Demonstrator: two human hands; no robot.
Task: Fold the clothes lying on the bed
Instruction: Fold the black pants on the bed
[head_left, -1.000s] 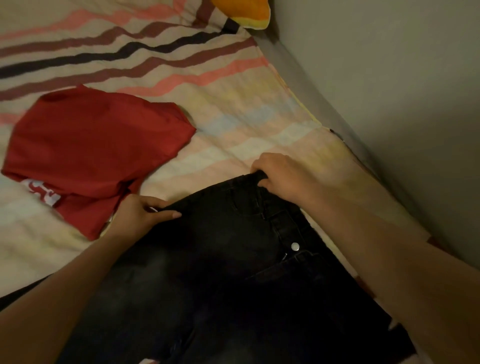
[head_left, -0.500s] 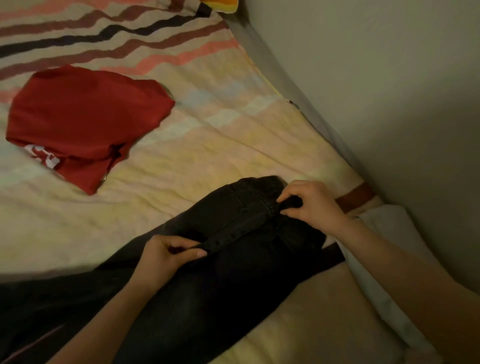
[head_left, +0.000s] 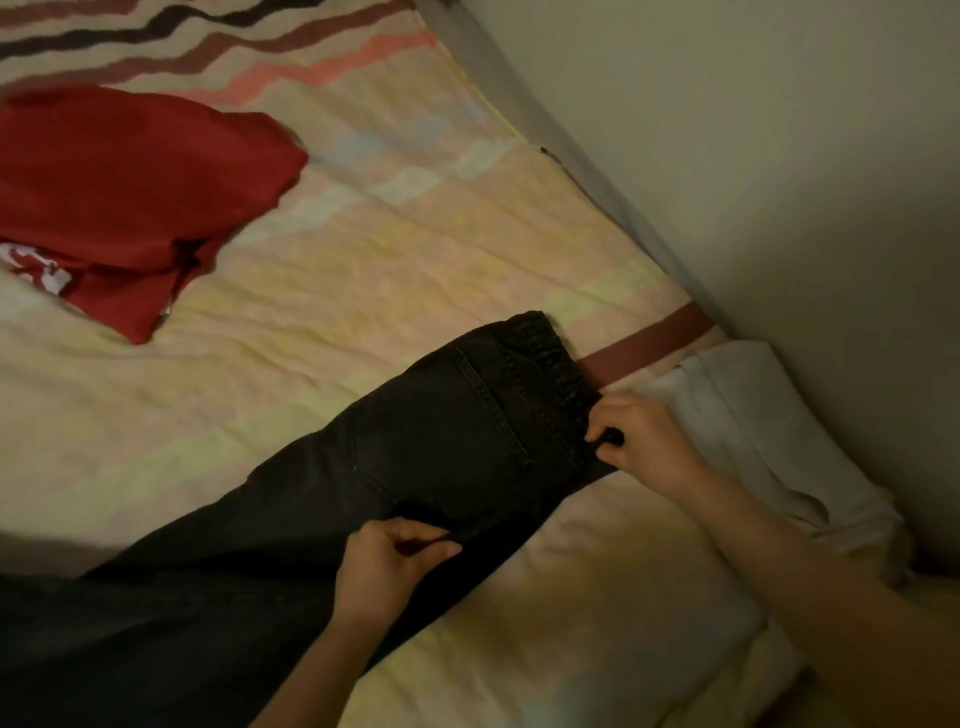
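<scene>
Black jeans (head_left: 441, 431), red shirt (head_left: 130, 192)

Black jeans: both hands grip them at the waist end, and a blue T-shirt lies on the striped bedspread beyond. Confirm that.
One detail is wrong: the T-shirt is red, not blue, as the head view shows. The rest holds: the left hand and right hand grip the black jeans at the waist end on the striped bedspread.

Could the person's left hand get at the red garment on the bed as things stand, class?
Probably yes, but not at once. The left hand is pinching the black jeans, so it would have to let go first. The red garment lies apart up the bed, with only bare cover between.
</scene>
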